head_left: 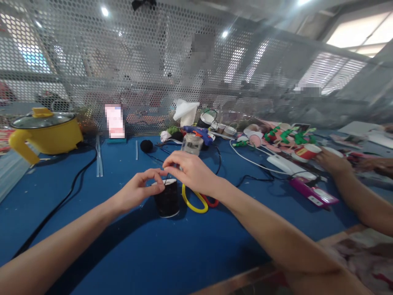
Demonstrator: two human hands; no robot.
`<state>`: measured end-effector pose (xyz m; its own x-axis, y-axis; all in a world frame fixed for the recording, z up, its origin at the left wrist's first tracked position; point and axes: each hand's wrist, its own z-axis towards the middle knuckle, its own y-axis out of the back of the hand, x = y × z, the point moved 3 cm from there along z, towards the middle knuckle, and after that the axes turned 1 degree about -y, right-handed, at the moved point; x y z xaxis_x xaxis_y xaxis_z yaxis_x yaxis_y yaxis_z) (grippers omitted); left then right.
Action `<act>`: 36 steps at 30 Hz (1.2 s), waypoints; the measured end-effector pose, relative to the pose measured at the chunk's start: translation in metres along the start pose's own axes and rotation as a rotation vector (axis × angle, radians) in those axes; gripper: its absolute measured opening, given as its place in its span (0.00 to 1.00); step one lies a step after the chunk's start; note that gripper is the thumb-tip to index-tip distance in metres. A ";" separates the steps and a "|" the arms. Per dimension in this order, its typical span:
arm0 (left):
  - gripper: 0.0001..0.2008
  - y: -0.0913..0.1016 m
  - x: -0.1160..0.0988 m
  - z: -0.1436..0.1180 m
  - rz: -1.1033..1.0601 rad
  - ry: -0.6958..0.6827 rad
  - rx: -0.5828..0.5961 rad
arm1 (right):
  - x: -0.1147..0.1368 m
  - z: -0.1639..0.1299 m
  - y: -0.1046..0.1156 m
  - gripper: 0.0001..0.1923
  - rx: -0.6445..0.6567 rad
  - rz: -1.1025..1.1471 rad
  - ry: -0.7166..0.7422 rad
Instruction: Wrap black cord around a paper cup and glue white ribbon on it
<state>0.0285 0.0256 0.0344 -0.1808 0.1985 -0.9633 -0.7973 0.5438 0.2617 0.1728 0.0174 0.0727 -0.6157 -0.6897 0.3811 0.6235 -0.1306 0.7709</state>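
A small cup point(167, 201) wrapped in black yarn, with a white rim, stands upright on the blue table point(129, 246). My left hand point(143, 189) is closed at its upper left edge, thumb against the rim. Above the opening, my right hand point(190, 170) pinches a thin black strand of yarn point(166, 178) between thumb and fingertips. The inside of the cup is mostly hidden. Under my right wrist lie scissors with yellow and red handles point(196, 205), their blades out of sight. Behind my hands is a ball of black yarn point(146, 146).
A glass jar point(192, 145) and a blue glue gun point(199, 133) stand beyond my right hand. At left are a yellow electric pot point(49, 133), a cord and glue sticks point(99, 157). A lit phone point(115, 121) stands behind. Another person's hand point(334, 162) is near a purple power strip point(313, 192).
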 end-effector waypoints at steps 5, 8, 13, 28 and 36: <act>0.10 0.001 0.003 0.002 -0.028 0.022 -0.017 | -0.015 0.008 0.016 0.05 -0.143 0.037 -0.158; 0.10 0.003 0.006 0.003 -0.011 0.029 -0.026 | -0.018 0.001 0.022 0.07 -0.154 0.059 -0.298; 0.09 0.003 0.007 0.003 0.066 -0.033 -0.021 | -0.029 -0.013 0.039 0.10 -0.152 -0.015 -0.431; 0.06 0.008 0.000 0.002 0.379 -0.189 -0.024 | -0.133 0.010 0.051 0.15 -0.242 0.394 -1.015; 0.05 0.009 0.001 0.002 0.373 -0.163 -0.031 | -0.132 0.008 0.038 0.08 -0.462 0.436 -0.896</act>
<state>0.0225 0.0322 0.0355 -0.3694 0.5054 -0.7798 -0.7119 0.3854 0.5870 0.2741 0.1091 0.0559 -0.3090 0.0012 0.9511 0.8778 -0.3845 0.2857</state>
